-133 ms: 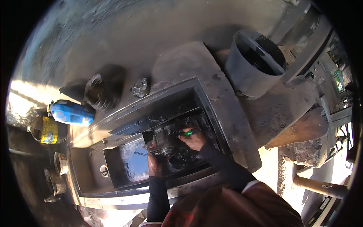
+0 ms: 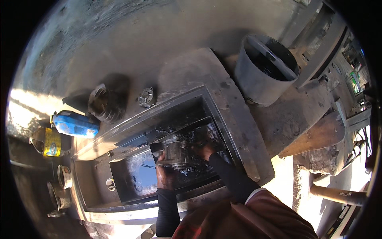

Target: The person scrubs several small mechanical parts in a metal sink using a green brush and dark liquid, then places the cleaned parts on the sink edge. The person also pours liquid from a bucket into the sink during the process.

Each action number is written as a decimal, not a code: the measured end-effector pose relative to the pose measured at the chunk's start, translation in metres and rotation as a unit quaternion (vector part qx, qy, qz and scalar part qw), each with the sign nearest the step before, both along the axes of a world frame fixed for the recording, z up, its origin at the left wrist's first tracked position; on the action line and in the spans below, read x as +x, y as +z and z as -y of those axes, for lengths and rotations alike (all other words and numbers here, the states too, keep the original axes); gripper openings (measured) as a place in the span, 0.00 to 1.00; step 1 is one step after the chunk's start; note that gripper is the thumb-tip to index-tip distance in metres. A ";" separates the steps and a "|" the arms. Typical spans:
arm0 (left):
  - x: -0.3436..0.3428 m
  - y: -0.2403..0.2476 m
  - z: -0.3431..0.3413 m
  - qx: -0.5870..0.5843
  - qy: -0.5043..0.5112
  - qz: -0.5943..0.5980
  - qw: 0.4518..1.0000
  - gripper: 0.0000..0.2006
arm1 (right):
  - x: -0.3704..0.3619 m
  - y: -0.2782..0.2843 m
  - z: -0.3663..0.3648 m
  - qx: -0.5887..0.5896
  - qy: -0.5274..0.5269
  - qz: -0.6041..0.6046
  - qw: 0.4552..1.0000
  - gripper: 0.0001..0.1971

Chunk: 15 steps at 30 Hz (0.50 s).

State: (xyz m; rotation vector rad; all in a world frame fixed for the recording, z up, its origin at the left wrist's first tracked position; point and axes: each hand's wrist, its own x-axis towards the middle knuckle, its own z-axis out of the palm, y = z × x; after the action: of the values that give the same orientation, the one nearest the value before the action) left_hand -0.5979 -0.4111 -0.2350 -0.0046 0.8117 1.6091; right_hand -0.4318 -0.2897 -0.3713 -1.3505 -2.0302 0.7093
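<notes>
A greasy, dark metal machine part (image 2: 175, 153), roughly cylindrical with a flange, is in the shallow black tray (image 2: 119, 181). My left hand (image 2: 164, 175) grips its near left side, thumb up along the metal. My right hand (image 2: 205, 151) is just right of the part, over dark oily liquid (image 2: 207, 133). Its fingers look curled but fade into shadow, and whatever they hold is hidden. The tray rests inside a larger rectangular metal basin (image 2: 89, 173). A short piece of chain (image 2: 148, 165) lies in the tray's left half.
A round flanged metal part (image 2: 147, 97) lies beyond the basin. At the left are a cut dark container (image 2: 102, 104), a blue jug (image 2: 75, 123), a yellow-labelled bottle (image 2: 51, 143) and a tin (image 2: 63, 177). A large metal bucket (image 2: 258, 75) stands far right.
My right hand has shifted slightly down and right of the part; a green object seen at its fingers is no longer visible. My left hand keeps its grip.
</notes>
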 end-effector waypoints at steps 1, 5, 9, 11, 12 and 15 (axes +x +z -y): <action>-0.005 0.003 -0.005 -0.047 -0.012 -0.014 0.999 0.22 | 0.003 -0.010 -0.003 -0.158 0.035 0.126 0.979 0.27; -0.053 0.018 -0.048 -0.183 -0.212 -0.249 0.927 0.20 | 0.024 0.004 -0.012 -0.229 0.154 0.246 0.929 0.33; -0.092 0.040 -0.120 0.153 -0.224 -0.757 0.595 0.25 | 0.040 0.084 -0.013 -0.260 0.139 0.132 0.946 0.29; -0.099 0.062 -0.176 0.032 -0.297 -0.911 0.285 0.22 | 0.052 0.124 -0.011 -0.257 0.111 0.059 0.958 0.24; -0.100 0.075 -0.201 0.034 -0.311 -0.890 0.331 0.20 | 0.062 0.142 -0.009 -0.249 0.113 -0.002 0.962 0.24; -0.089 0.112 -0.274 -0.014 -0.305 -0.909 0.285 0.23 | 0.096 0.190 -0.014 -0.147 0.029 -0.043 0.988 0.24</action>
State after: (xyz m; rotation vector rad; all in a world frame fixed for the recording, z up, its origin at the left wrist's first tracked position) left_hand -0.6866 -0.1373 -0.1226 2.2106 2.0324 0.0220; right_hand -0.3357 -0.2753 -0.1814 -1.3976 -1.9587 1.1087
